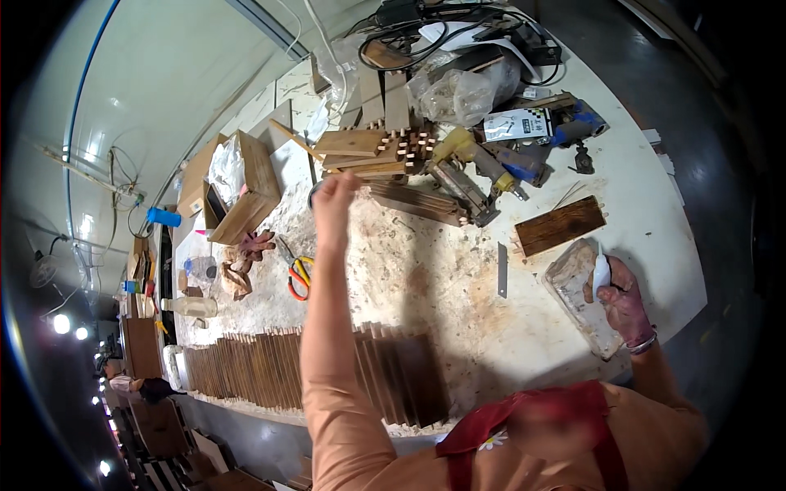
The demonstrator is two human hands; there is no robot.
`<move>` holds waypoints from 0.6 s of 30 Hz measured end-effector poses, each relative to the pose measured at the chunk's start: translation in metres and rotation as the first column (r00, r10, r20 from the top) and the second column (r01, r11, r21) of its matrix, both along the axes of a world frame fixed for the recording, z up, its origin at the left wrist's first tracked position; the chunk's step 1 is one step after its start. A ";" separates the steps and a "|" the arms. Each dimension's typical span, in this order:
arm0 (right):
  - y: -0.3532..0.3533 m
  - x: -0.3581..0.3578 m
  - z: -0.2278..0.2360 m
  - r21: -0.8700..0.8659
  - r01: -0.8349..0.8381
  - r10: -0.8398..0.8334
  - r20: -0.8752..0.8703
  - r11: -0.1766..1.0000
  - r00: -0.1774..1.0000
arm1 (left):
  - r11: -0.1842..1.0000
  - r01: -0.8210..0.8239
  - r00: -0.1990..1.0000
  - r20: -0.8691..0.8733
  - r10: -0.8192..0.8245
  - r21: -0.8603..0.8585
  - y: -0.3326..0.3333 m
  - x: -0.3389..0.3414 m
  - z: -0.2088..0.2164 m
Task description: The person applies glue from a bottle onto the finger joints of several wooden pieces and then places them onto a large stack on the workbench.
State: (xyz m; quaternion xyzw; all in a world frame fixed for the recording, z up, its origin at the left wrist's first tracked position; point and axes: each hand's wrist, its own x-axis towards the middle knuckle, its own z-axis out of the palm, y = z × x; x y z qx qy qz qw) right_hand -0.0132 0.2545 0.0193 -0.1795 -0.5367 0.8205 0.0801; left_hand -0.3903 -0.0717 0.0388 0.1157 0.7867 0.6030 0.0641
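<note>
My left hand (334, 200) is bare and reaches to the far middle of the table, its fingers curled closed. What they hold, if anything, is hidden; part of a dark round thing shows just beside them. Close by lies a pile of wooden pieces with pale dowels (352, 144). My right hand (625, 307), in a stained pinkish glove, grips a small white squeeze bottle with a pointed nozzle (602, 273). Beneath that hand is a worn, whitish block or pad (571, 282). A dark brown wooden board (561, 225) with dowels at its end lies beyond it.
A long row of thin dark boards (254, 368) lines the near edge. Left of centre are scissors (300, 274), crumpled gloves (237, 274) and a cardboard box (260, 192). A yellow nail gun (471, 159), a metal strip (502, 270), plastic bags and cables occupy the far side.
</note>
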 end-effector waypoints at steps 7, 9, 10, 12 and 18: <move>-0.017 0.007 -0.006 0.011 0.134 -0.134 0.029 0.991 0.991 | 0.398 -0.161 0.869 -0.320 -0.376 -0.903 0.019 -0.061 0.007; -0.020 0.007 -0.006 0.095 0.118 -0.120 0.011 0.988 0.993 | 0.253 -0.292 0.725 -0.386 -0.571 -0.922 0.023 -0.088 -0.017; -0.020 0.007 -0.007 0.143 0.117 -0.121 0.017 0.983 0.993 | 0.214 -0.275 0.714 -0.348 -0.607 -0.937 0.036 -0.090 -0.017; -0.019 0.005 -0.009 0.138 0.113 -0.119 0.043 0.984 0.992 | 0.154 -0.181 0.733 -0.237 -0.637 -0.971 0.058 -0.098 -0.010; -0.012 0.008 -0.019 0.097 0.130 -0.133 0.023 0.987 0.991 | 0.002 -0.053 0.793 -0.043 -0.607 -0.999 0.094 -0.119 -0.009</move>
